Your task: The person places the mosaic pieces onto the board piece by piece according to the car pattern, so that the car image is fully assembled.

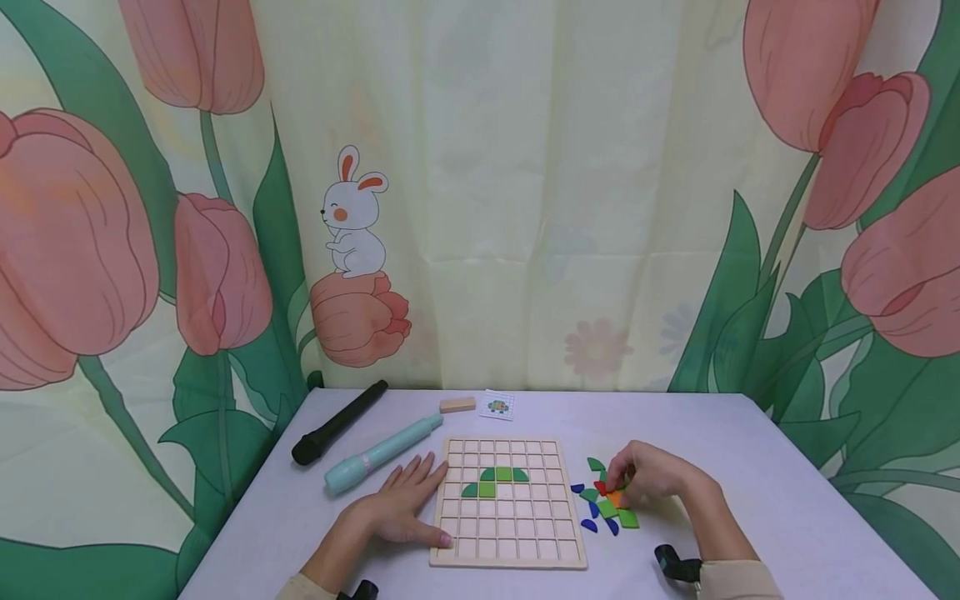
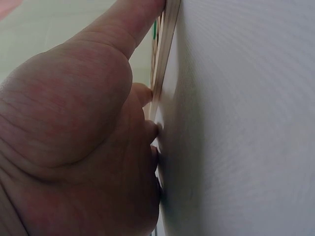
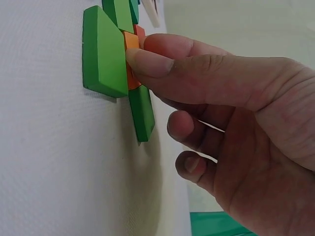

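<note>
A wooden grid board [image 1: 508, 562] lies mid-table, with green squares [image 1: 487, 490] and darker green quarter-round pieces [image 1: 520, 475] in some cells. My left hand [image 1: 393, 508] is spread at its left side, thumb on the lower left corner and fingertips at the edge; the left wrist view shows the thumb against the rim. To the right of the board, my right hand [image 1: 651, 473] is over a loose group of blocks. Its thumb and forefinger pinch an orange block [image 3: 132, 42], the other fingers loosely curled. Green blocks [image 3: 106, 54] touch the orange one; a red block [image 3: 139, 32] shows behind.
Blue half-round pieces [image 1: 588, 526] lie scattered between board and right hand. Behind the board are a small patterned card [image 1: 497, 406] and a wooden block [image 1: 457, 405]. A teal tube-shaped thing [image 1: 386, 452] and a black microphone [image 1: 341, 423] lie at the back left.
</note>
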The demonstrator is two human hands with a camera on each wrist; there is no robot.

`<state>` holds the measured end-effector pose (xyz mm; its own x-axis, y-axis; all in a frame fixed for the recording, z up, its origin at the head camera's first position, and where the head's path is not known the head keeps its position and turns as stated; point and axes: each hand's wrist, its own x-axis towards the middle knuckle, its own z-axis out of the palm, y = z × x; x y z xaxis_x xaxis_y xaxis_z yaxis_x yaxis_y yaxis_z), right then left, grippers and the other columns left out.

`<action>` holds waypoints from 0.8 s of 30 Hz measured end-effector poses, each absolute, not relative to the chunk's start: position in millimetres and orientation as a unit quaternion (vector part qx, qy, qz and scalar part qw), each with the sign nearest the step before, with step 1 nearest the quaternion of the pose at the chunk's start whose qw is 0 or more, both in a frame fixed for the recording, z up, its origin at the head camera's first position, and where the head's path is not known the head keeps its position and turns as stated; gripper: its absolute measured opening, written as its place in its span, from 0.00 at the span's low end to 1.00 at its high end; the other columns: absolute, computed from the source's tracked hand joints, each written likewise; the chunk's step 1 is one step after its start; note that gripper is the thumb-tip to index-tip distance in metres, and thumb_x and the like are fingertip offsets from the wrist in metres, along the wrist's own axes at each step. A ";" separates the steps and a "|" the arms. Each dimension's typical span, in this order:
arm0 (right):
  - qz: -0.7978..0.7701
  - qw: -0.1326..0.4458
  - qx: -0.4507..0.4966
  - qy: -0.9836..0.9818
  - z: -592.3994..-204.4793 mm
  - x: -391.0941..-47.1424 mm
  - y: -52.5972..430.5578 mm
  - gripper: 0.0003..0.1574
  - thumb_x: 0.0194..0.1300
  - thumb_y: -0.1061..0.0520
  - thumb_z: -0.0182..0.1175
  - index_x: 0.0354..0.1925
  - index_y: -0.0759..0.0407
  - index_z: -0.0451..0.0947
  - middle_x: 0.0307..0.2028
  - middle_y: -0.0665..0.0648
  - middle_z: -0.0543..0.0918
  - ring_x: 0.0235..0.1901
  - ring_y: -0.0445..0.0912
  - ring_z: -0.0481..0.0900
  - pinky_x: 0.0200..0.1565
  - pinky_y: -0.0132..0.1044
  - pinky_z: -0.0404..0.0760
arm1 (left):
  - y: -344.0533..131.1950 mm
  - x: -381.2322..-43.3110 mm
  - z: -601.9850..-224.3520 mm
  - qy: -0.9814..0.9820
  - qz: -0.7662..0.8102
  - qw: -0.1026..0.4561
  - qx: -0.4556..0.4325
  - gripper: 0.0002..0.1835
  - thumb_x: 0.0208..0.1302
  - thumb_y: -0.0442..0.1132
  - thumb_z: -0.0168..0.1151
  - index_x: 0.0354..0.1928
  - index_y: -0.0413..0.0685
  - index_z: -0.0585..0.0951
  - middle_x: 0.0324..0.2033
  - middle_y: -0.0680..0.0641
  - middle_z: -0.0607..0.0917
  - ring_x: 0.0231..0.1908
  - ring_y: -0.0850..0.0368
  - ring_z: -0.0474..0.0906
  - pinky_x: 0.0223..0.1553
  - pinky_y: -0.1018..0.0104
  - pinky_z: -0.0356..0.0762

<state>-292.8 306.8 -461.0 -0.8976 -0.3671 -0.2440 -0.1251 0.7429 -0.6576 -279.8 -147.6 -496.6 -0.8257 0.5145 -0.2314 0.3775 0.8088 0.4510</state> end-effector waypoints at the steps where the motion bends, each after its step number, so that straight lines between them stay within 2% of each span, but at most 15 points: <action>1: -0.331 0.181 -0.131 0.917 -461.3 -292.8 306.4 0.14 0.50 0.70 0.79 0.33 0.56 0.90 0.35 0.51 0.88 0.37 0.48 0.77 0.43 0.41 0.79 | -147.8 -279.7 -496.4 0.935 0.197 0.174 0.239 0.66 0.51 0.77 0.69 0.84 0.54 0.51 0.84 0.41 0.45 0.84 0.39 0.36 0.80 0.34 0.37; 24: -0.317 0.184 -0.136 0.920 -463.9 -294.3 302.7 0.14 0.50 0.70 0.78 0.33 0.54 0.89 0.34 0.51 0.87 0.37 0.48 0.77 0.42 0.41 0.77 | -149.0 -282.1 -497.3 0.937 0.192 0.172 0.236 0.67 0.50 0.78 0.69 0.84 0.54 0.51 0.84 0.41 0.44 0.84 0.39 0.36 0.80 0.33 0.37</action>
<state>-294.3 302.7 -463.9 -0.8951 -0.3676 -0.2521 -0.1346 0.7620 -0.6334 -282.1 -149.0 -497.3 -0.8297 0.5077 -0.2319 0.3760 0.8155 0.4401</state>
